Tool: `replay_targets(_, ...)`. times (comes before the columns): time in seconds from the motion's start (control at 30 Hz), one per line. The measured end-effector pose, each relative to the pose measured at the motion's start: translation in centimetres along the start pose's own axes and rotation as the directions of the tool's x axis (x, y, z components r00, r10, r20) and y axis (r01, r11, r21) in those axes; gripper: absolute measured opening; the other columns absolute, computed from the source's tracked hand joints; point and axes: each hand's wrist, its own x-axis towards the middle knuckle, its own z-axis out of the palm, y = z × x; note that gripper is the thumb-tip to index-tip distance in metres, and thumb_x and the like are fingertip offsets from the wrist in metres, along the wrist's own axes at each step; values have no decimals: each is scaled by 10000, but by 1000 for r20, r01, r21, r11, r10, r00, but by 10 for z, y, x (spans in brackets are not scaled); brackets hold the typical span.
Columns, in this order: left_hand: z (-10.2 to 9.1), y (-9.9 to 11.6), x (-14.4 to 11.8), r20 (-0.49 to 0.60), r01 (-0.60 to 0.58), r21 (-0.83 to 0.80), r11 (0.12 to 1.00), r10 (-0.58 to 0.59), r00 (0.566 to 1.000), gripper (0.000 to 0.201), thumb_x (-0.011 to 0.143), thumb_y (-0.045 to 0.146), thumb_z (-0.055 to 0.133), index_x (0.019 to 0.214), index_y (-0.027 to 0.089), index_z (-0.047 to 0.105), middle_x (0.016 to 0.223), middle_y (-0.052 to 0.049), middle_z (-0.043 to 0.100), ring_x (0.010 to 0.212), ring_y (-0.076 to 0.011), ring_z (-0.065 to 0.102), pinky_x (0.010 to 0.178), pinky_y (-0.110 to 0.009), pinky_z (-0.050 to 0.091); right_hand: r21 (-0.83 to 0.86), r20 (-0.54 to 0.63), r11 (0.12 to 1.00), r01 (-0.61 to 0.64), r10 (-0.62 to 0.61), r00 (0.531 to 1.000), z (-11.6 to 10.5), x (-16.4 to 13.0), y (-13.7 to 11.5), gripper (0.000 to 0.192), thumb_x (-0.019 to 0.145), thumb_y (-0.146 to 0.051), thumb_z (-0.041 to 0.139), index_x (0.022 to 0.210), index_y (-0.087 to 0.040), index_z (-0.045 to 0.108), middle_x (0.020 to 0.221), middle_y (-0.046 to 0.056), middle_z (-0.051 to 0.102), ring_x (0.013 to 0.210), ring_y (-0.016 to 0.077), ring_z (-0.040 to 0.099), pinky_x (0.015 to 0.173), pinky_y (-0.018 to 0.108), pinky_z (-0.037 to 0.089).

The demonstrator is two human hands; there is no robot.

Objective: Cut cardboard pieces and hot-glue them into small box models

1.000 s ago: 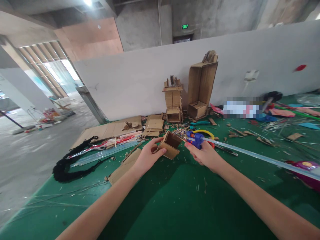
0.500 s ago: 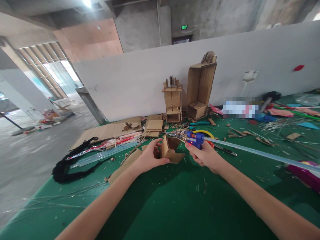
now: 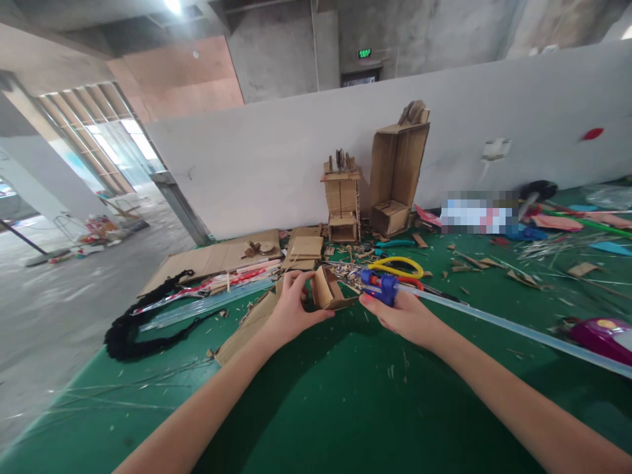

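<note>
Plain brown small cardboard box [image 3: 326,291] beside a blue glue gun [image 3: 379,288] with an orange-red tip and a clear, milky glue stick [image 3: 498,322]. Dark green table top [image 3: 345,401] flecked with pale scraps, yellow loop [image 3: 397,264], black cord [image 3: 135,322], magenta object [image 3: 605,331]. Brown cardboard towers [image 3: 395,174] against a pale grey wall [image 3: 276,155].

Left hand [image 3: 291,309] grips small open cardboard box [image 3: 326,289], tilted, thumb on its near edge. Right hand [image 3: 402,316] holds blue glue gun [image 3: 378,284], nozzle pointing left at the box, long clear glue stick [image 3: 498,321] trailing right. Green counter [image 3: 345,408] littered with cardboard scraps. Behind: yellow-handled tool [image 3: 397,264], two cardboard towers [image 3: 395,171] against white wall [image 3: 276,158], flat cardboard sheets [image 3: 212,258], black cord [image 3: 133,326] at left.
</note>
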Motion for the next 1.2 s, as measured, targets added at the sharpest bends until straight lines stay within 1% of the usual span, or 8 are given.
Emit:
replay_targets(0.13,2,0,0,-19,-19,17,1000,19,1000,656,601,417,751,1171,249,472,1141,-60,344,889,-165,486,754,-329,492,-45,16,999,-12,13,1000,1,-2,-9,361,809,-552,494,689,-220,571,452,-37,432,455,137,444,458,265,351)
replay_targets(0.3,4,-1,-1,-25,-31,45,999,32,999,651,593,449,752,1146,238,481,1137,-68,342,953,-200,470,774,-347,488,-74,11,995,-62,63,998,2,-3,-14,359,787,-558,515,716,-215,596,482,-31,450,470,144,449,467,271,354)
replay_targets(0.4,5,-1,-1,-28,-38,50,998,39,999,652,591,462,749,1140,230,483,1135,-73,345,966,-210,463,790,-358,483,-116,18,991,-62,65,998,2,-3,-16,352,787,-552,513,736,-214,602,512,-24,464,492,149,458,484,273,352)
replay_targets(0.67,3,1,-1,-21,1,58,998,0,1000,658,602,477,735,1144,204,481,1144,-82,341,929,-204,484,758,-355,490,-133,2,991,-16,16,1000,-1,-1,-12,362,793,-560,505,687,-216,541,535,-29,464,510,144,455,500,274,350)
replay_targets(0.8,2,1,0,-24,21,60,998,-20,1000,660,607,489,729,1145,200,477,1149,-82,338,851,-169,487,736,-351,493,-133,-8,990,-55,55,998,-2,0,-9,364,789,-568,505,689,-218,522,537,-33,465,510,141,453,491,270,348)
replay_targets(0.9,2,-1,1,-32,33,54,998,-31,999,673,607,493,730,1152,198,468,1150,-84,332,834,-158,477,714,-338,494,-140,-4,986,-89,89,996,-3,1,-7,381,784,-587,500,692,-218,521,529,-37,459,507,139,456,491,267,349)
replay_targets(0.97,3,-3,1,-40,34,48,998,-32,999,667,606,490,730,1147,203,467,1137,-80,335,830,-155,473,698,-330,494,-146,-9,986,-86,86,996,-4,1,-7,380,786,-582,498,690,-216,522,522,-39,461,499,135,456,493,266,349)
replay_targets(1.2,3,-4,1,-51,33,55,998,-30,998,653,609,465,734,1146,203,471,1133,-83,344,848,-164,476,704,-338,497,-181,-32,979,-98,93,995,-7,4,-4,420,788,-578,473,576,-216,444,446,-43,438,439,125,424,460,268,321)
